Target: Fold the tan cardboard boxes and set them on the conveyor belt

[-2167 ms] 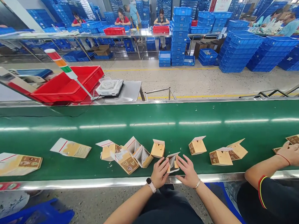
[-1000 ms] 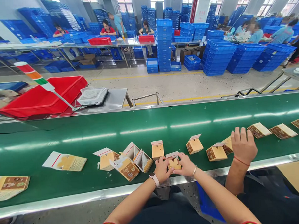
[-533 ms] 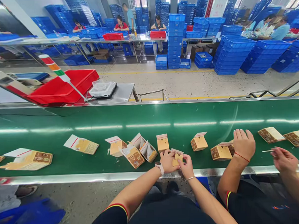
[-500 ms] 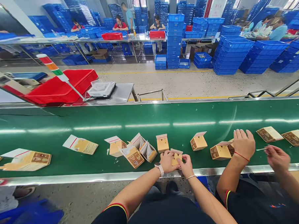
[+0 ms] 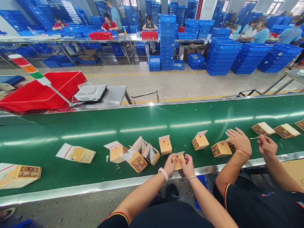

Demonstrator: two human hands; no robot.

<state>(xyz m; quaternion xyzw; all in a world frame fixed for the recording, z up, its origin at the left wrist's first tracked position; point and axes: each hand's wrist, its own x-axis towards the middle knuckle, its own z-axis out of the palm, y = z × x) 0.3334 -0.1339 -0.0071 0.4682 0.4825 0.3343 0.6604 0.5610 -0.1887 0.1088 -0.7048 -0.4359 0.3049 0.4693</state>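
Note:
Between my two hands is a small yellow-brown carton (image 5: 178, 164) with its pinkish-white flap raised at the back. My left hand (image 5: 170, 165) is closed round its left side, and my right hand (image 5: 188, 166) grips the right side with the thumb on the front. A similar carton (image 5: 165, 146) stands just behind my left hand, its flap up. To the left are an open carton (image 5: 150, 154) with papery packets inside and a tilted carton (image 5: 137, 161) leaning beside it. Another carton (image 5: 200, 142) stands to my right.
The cartons lie on a green conveyor belt (image 5: 142, 118) with a metal edge (image 5: 94, 187). At my right, a co-worker's hands (image 5: 240, 141) work near a carton (image 5: 221, 150), one holding a thin stick. Flattened cartons (image 5: 76, 153) lie left. Across the belt stands a red bin (image 5: 44, 93).
The view has shifted slightly. My left hand has moved from over the carton's top to its left side, leaving the front more visible. The co-worker's stick hand has moved left, towards their other hand.

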